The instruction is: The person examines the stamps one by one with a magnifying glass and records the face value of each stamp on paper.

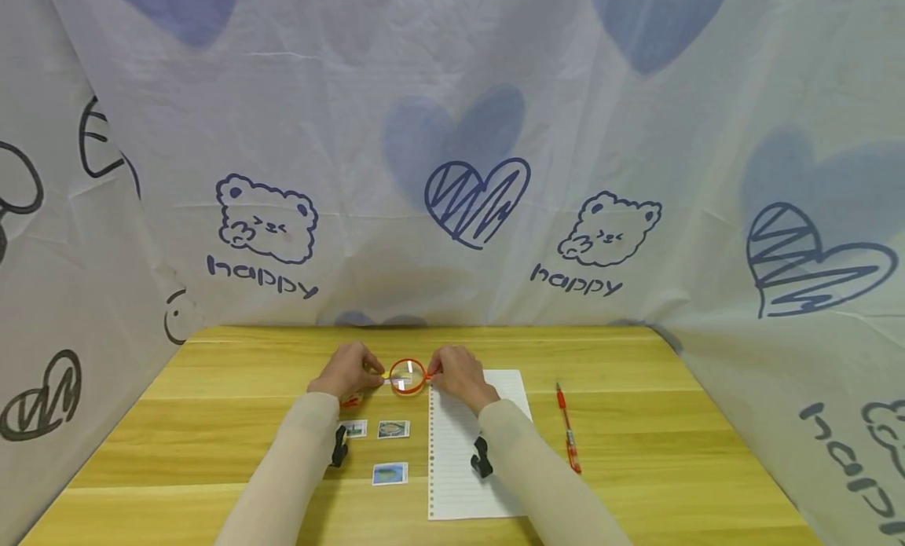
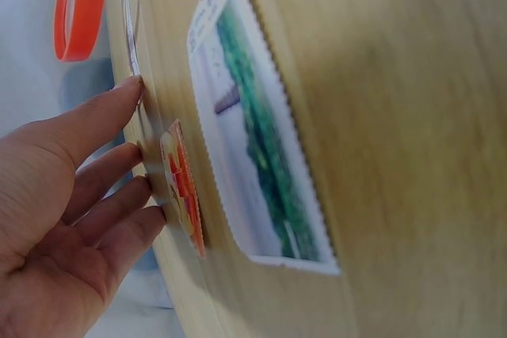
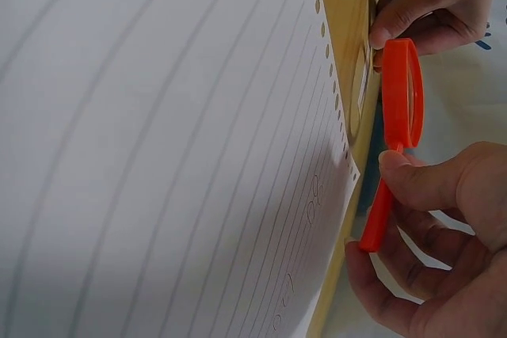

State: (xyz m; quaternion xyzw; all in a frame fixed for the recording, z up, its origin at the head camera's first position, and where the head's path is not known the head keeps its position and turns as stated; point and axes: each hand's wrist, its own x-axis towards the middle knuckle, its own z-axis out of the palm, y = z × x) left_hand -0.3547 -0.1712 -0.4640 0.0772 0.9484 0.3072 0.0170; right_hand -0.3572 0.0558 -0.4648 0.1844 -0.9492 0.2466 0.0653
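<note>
My right hand (image 1: 458,373) pinches the handle of a red magnifying glass (image 3: 402,93), its round lens raised over the far part of the table. Under the lens lies a small pale stamp (image 1: 403,381), seen almost edge-on in the left wrist view. The thumb and a finger of my left hand (image 1: 351,371) pinch that stamp's left edge. Below this hand's fingers rests a red and yellow stamp (image 2: 182,187). Closer to me lie a green landscape stamp (image 2: 253,132), a stamp with an oval picture (image 1: 393,430) and a blue one (image 1: 390,474).
A lined loose-leaf sheet (image 1: 459,475) with punched holes lies under my right forearm, some handwriting near its far end. Right of it is a red pen (image 1: 568,428). Printed cloth (image 1: 368,247) hangs behind and beside the wooden table (image 1: 636,483).
</note>
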